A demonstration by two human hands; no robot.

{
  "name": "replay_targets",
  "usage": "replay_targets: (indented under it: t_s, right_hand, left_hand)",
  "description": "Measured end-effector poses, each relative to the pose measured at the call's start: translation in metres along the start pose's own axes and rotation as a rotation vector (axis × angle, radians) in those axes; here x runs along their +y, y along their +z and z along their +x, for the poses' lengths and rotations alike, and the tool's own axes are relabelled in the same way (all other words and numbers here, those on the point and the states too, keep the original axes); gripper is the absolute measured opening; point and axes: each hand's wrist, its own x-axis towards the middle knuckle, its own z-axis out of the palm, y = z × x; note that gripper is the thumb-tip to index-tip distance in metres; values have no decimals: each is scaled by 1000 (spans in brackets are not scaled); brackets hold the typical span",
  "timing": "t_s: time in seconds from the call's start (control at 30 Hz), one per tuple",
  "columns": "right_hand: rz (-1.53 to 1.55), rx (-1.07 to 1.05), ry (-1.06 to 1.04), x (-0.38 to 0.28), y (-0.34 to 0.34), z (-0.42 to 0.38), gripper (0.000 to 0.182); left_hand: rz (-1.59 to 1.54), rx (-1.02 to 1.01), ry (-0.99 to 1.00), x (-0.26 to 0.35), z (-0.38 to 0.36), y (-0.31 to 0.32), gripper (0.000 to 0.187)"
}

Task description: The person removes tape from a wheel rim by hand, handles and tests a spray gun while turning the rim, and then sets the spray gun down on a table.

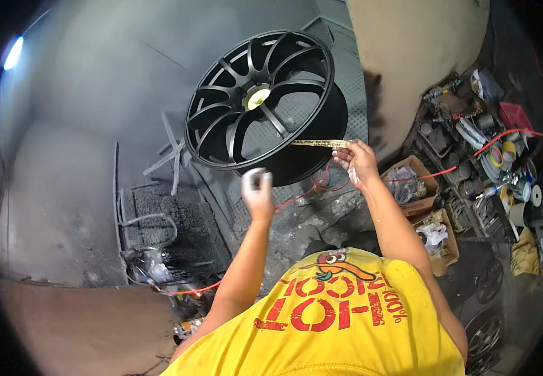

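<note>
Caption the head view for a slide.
Right hand holding a marked strip by a black wheel, left hand nearby.

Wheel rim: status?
Left hand near black multi-spoke wheel rim, contact unclear. Right hand pinching lettered tape strip by rim's edge. Red hose below; nothing visibly blocking hands.

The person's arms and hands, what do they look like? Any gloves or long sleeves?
No gloves or long sleeves! The left arm and right arm look bare. The left hand and right hand have whitish smudges, maybe paint or powder. I can't see a watch. The shirt is yellow, with red letters and a funny cartoon face.
</note>
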Motion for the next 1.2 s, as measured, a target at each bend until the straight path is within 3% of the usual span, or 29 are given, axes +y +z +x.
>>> replay_targets:
  t_s: [0.07,0.17,0.23,0.37,0.47,0.67,0.73,0.8,1.2]
  right_hand:
    - [-13,17,1,2,2,-3,10]
    - [8,50,-4,2,3,-7,10]
    - [18,66,5,5,3,-8,11]
    - [5,112,24,6,6,-15,11]
    - [9,119,18,8,4,-19,12]
    - [12,179,12,6,-1,-25,16]
    - [22,186,7,5,-6,-28,14]
    - [20,200,7,5,-11,-28,14]
    - [-87,184,-35,1,-14,-31,12]
  left_hand:
    - [-183,-279,-191,16,-7,41,38]
    - [-380,-254,-317,43,-1,78,43]
    - [-676,-260,-500,53,9,88,39]
    - [-675,-231,-520,59,21,97,18]
    - [-645,-220,-518,54,21,101,16]
    - [-545,-252,-637,66,10,101,16]
    - [-589,-231,-554,60,8,106,21]
    - [-686,-159,-633,58,7,107,23]
    - [-690,-152,-687,58,7,95,23]
